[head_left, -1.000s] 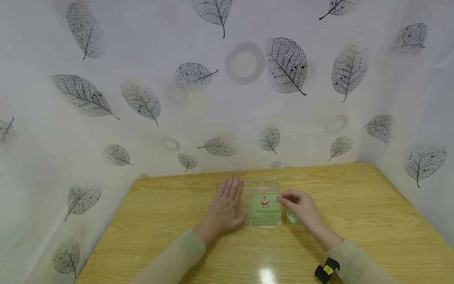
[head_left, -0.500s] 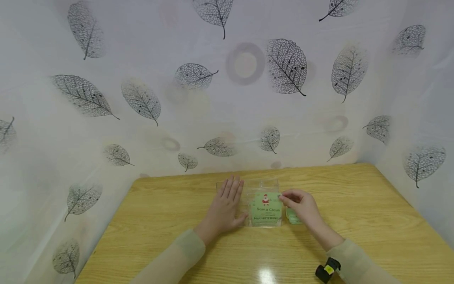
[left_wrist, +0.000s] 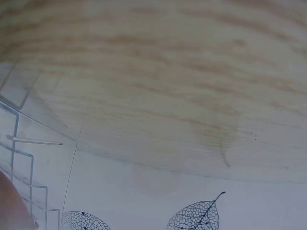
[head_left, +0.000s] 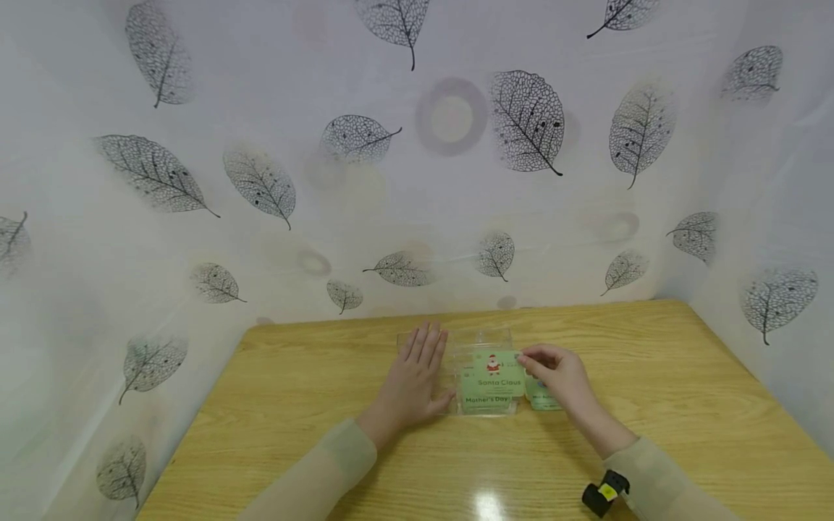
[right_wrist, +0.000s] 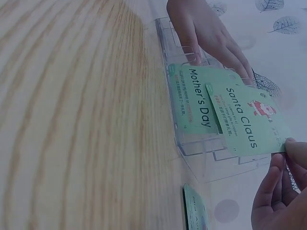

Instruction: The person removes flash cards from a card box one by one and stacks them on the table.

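Observation:
My left hand (head_left: 412, 382) rests with straight fingers on the left part of a clear plastic stepped card holder (head_left: 481, 338). Between thumb and fingertips my right hand (head_left: 557, 378) pinches the right edge of a green Santa Claus card (right_wrist: 245, 120). That card is tilted and overlaps a green Mother's Day card (right_wrist: 194, 103), which sits in the holder's front. Beside the holder, partly behind my right hand, another green card (head_left: 546, 401) lies on the table. The left wrist view catches the holder's stepped edges (left_wrist: 31, 167) and a bit of finger.
The wooden table (head_left: 280, 434) ends at the back against a pale curtain (head_left: 443, 202) printed with leaves, which also closes both sides. A black device with a yellow mark (head_left: 606, 493) is strapped at the right wrist.
My right hand has drawn the Santa Claus card up and to the right, off the Mother's Day card, whose title now shows. The left hand stays in place.

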### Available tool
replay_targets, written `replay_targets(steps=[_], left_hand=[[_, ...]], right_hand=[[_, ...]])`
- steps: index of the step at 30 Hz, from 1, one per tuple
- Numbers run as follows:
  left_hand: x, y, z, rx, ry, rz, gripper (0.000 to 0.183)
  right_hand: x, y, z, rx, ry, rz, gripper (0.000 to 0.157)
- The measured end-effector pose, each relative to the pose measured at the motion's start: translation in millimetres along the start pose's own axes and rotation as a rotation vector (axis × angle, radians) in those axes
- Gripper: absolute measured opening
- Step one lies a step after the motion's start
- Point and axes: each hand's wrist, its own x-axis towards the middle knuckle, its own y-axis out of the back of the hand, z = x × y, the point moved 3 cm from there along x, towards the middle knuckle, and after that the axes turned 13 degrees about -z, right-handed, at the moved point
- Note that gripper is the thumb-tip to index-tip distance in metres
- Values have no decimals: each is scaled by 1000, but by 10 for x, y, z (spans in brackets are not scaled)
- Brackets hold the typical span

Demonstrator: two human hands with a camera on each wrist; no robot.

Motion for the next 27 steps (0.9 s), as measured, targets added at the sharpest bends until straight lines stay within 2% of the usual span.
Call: replay_targets(steps=[11, 20, 27], left_hand=[[5, -1, 1, -17, -1, -37, 102], [7, -15, 5, -20, -6, -24, 102], [12, -17, 1, -10, -6, -16, 102]], right_hand=[[9, 54, 0, 49, -25, 7, 32], [-22, 115, -5, 55, -27, 14, 35], [-36, 160, 3, 17, 2, 37, 34]])
